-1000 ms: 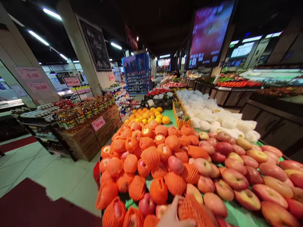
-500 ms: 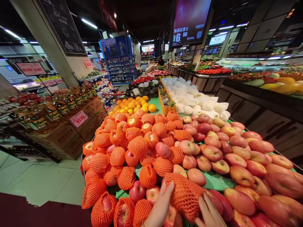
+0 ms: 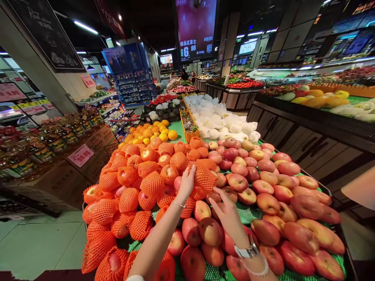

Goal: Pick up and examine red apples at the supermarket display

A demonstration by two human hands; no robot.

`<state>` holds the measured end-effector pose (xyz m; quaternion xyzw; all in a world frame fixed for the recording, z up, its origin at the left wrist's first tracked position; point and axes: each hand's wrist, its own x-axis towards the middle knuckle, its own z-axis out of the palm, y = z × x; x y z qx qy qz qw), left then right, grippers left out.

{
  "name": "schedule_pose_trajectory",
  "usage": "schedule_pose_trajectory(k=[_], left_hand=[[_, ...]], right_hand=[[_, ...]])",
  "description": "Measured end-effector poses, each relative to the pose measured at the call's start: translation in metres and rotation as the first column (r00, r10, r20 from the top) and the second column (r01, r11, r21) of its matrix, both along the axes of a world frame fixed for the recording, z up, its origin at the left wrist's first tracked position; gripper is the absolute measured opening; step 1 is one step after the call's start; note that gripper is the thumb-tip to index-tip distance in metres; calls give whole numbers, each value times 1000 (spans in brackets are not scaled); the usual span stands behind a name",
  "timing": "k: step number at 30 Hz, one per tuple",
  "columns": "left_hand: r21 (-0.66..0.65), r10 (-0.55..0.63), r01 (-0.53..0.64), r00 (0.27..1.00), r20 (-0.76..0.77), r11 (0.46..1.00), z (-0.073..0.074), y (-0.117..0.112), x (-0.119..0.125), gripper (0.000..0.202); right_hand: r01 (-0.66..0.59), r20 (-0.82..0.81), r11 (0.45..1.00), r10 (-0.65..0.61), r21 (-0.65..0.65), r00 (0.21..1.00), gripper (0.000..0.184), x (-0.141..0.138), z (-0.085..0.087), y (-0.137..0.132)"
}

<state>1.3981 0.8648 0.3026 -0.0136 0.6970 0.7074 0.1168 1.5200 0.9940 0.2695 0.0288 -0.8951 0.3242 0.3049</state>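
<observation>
A pink price tag (image 3: 81,155) on the left read 55.80, and right of it the left hand (image 3: 185,185) had its fingers closed on an orange net sleeve (image 3: 204,176) above the apples (image 3: 263,187) on the worktop (image 3: 258,214). The right hand (image 3: 228,212) hovered open just below, holding nothing. I judged the sleeve was being handled; next called for steadying it. The screen (image 3: 195,29) overhead showed 6.98.

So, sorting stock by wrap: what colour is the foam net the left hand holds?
Orange, a mesh net pinched by the left hand; head view.
</observation>
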Motion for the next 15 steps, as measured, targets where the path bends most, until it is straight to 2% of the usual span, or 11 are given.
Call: schedule_pose_trajectory(k=[2,4,6,8,11,13,15], left_hand=[[-33,-27,26,999,-22,999,-1,4,-3,44],[-74,-56,53,998,-35,996,-4,7,3,40],[-109,-71,66,997,-44,992,-5,10,12,40],[-129,-72,62,994,-77,990,-1,7,18,43],[-153,-32,6,985,-167,988,20,-20,26,40],[-137,53,-89,967,-248,986,43,-51,41,35],[-37,252,-289,884,-393,957,65,-83,65,35]], right_hand=[[15,-20,999,-16,-37,1000,53,-14,-2,6],[-54,1,998,54,22,999,72,-26,-5,7],[-156,50,987,154,42,987,76,-38,-11,8],[-198,68,979,202,-55,977,73,-56,-19,11],[-177,121,949,214,-260,969,72,-100,-30,25],[-97,228,947,172,-306,958,76,-139,-33,38],[-13,270,958,93,-286,958,79,-179,-32,49]])
